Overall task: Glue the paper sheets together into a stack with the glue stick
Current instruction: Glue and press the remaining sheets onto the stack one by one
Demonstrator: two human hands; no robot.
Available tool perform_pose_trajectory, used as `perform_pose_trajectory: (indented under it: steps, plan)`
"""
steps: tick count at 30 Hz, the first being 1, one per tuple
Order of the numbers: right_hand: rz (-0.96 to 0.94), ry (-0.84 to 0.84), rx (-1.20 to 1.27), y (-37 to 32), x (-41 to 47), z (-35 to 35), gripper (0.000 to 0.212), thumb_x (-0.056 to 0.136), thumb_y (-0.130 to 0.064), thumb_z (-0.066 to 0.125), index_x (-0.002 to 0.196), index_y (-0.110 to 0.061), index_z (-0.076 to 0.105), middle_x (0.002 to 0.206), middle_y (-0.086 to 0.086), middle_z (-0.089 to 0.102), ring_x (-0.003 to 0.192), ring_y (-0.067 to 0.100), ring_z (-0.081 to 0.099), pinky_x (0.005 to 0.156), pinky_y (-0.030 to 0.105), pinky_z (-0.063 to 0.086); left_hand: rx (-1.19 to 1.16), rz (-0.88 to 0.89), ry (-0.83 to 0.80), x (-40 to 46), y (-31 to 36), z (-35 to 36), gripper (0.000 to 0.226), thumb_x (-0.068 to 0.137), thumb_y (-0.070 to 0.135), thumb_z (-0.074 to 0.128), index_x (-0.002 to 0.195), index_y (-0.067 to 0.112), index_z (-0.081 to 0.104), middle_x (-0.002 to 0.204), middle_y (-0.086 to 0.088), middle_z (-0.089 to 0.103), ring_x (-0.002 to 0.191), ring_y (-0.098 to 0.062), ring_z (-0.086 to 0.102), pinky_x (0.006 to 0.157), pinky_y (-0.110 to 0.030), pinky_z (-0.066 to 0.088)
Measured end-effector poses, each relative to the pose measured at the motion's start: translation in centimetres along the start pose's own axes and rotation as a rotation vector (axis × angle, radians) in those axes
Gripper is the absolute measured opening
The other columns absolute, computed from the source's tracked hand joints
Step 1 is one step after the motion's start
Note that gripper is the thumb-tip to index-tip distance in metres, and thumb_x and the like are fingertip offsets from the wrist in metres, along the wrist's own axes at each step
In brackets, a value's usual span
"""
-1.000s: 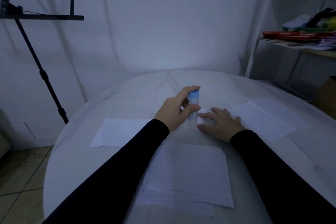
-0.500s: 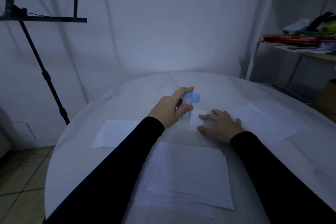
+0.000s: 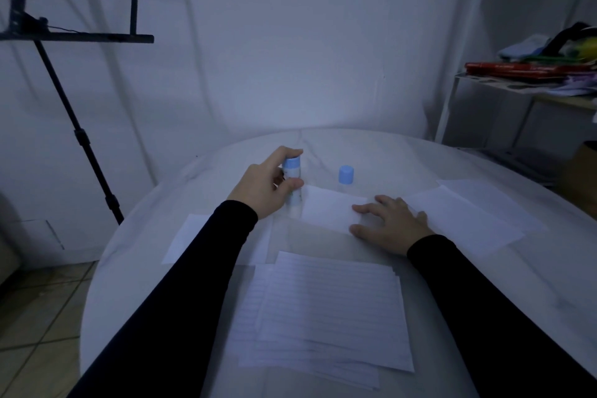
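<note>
Long black sleeves (image 3: pixel 181 284), bare hands

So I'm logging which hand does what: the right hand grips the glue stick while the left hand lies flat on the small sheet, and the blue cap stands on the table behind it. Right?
The hands are swapped. In the head view the left hand grips the glue stick, and the right hand lies flat on the small sheet. The blue cap does stand on the table behind it.

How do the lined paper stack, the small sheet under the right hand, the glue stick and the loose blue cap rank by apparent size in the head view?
1. Lined paper stack, though it lies nearest the camera.
2. Small sheet, partly covered by the right hand.
3. Glue stick, gripped by the left hand.
4. Blue cap.
</note>
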State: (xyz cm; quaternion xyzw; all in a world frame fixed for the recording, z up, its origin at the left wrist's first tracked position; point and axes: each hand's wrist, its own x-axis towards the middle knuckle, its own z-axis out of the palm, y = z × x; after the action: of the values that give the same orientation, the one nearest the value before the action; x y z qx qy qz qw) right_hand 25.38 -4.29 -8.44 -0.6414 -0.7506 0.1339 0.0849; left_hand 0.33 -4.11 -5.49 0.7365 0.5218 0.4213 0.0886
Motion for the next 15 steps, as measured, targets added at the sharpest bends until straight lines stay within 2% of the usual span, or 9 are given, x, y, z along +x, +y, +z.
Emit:
perform_pose_trajectory:
  steps: [8,12,15]
  plan:
    - [-0.008,-0.002,0.005,0.0,-0.2,-0.2,0.056,0.083,-0.066,0.047,0.136,-0.05,0.036,0.157,-0.006,0.015,0.145,0.022,0.009,0.113,0.057,0.008,0.036,-0.04,0.04,0.1,-1.2,-0.8,0.038,0.088,0.024,0.062,0.122,0.036,0.05,0.075,-0.009,0.068,0.062,-0.015,0.055,0.062,-0.015,0.042]
    - [-0.01,0.007,0.015,-0.1,-0.3,-0.2,0.056,0.083,-0.066,0.048,0.135,-0.05,0.037,0.156,-0.006,0.016,0.145,0.022,0.009,0.113,0.057,0.008,0.07,-0.049,0.067,0.1,-1.5,-1.0,0.039,0.088,0.024,0.062,0.123,0.036,0.05,0.077,-0.011,0.068,0.066,-0.02,0.058,0.068,-0.026,0.047]
    - [-0.014,0.02,0.017,-0.2,-0.3,-0.1,0.054,0.083,-0.064,0.05,0.134,-0.05,0.039,0.156,-0.006,0.017,0.144,0.022,0.01,0.113,0.057,0.009,0.05,-0.022,0.223,0.1,-1.0,-1.2,0.04,0.088,0.024,0.063,0.124,0.034,0.05,0.077,-0.006,0.067,0.066,-0.02,0.061,0.063,-0.02,0.046]
